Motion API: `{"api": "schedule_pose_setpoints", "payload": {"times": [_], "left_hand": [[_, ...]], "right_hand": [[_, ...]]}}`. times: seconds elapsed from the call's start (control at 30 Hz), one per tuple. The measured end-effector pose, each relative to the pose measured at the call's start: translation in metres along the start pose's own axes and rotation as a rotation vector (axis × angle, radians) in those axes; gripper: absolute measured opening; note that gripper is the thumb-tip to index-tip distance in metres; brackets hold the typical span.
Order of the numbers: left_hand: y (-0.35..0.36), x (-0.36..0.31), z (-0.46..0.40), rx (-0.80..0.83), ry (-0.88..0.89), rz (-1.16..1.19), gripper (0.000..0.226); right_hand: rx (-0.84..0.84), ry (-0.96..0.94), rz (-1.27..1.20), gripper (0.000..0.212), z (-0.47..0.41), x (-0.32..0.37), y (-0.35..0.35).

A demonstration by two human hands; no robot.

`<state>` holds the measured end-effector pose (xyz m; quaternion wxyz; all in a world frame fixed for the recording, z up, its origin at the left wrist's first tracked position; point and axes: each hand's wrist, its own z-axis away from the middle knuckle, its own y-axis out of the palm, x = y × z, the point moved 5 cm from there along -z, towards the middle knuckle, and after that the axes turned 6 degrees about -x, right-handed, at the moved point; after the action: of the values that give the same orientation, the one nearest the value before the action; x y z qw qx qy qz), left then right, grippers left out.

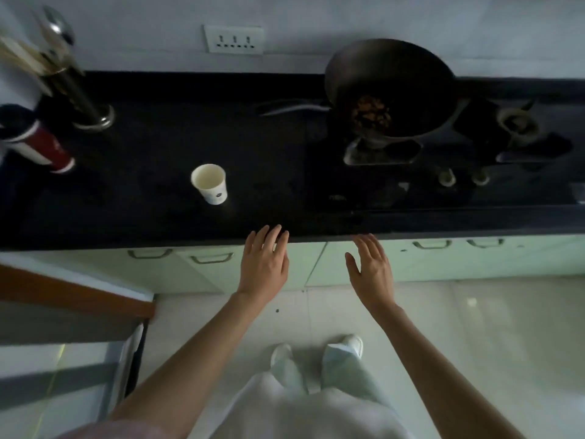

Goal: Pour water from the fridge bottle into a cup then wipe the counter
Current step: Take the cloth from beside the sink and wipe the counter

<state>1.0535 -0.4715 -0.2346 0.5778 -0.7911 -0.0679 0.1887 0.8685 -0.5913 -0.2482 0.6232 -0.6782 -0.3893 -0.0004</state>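
Note:
A white paper cup (210,183) stands upright on the black counter (152,198), left of centre, and looks empty. My left hand (264,264) hovers at the counter's front edge, below and right of the cup, fingers apart and holding nothing. My right hand (370,269) is held out beside it in front of the cabinet doors, also open and empty. No water bottle and no cloth show in this view.
A dark wok (389,87) with food sits on the gas stove (443,160) at the right. A utensil holder (79,96) and a red-and-white bottle (44,147) stand at the left. Pale green cabinets (205,267) run below the counter. A wall socket (233,39) is behind.

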Motion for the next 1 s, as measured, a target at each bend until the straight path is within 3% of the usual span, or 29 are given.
{"api": "schedule_pose_setpoints", "payload": {"times": [0.37,0.77,1.0], "left_hand": [[0.037,-0.171,-0.015,0.043,0.339,0.112,0.037],[0.046,-0.449,-0.046,-0.008,0.64,0.174,0.04],[0.043,-0.574,-0.055,-0.055,0.784,0.186,0.037]], "right_hand": [[-0.179,0.32,0.054,0.039,0.081,-0.126,-0.096],[-0.457,0.474,0.131,0.047,0.125,-0.29,-0.287],[-0.554,0.548,0.241,0.042,0.153,-0.361,-0.369]]}}
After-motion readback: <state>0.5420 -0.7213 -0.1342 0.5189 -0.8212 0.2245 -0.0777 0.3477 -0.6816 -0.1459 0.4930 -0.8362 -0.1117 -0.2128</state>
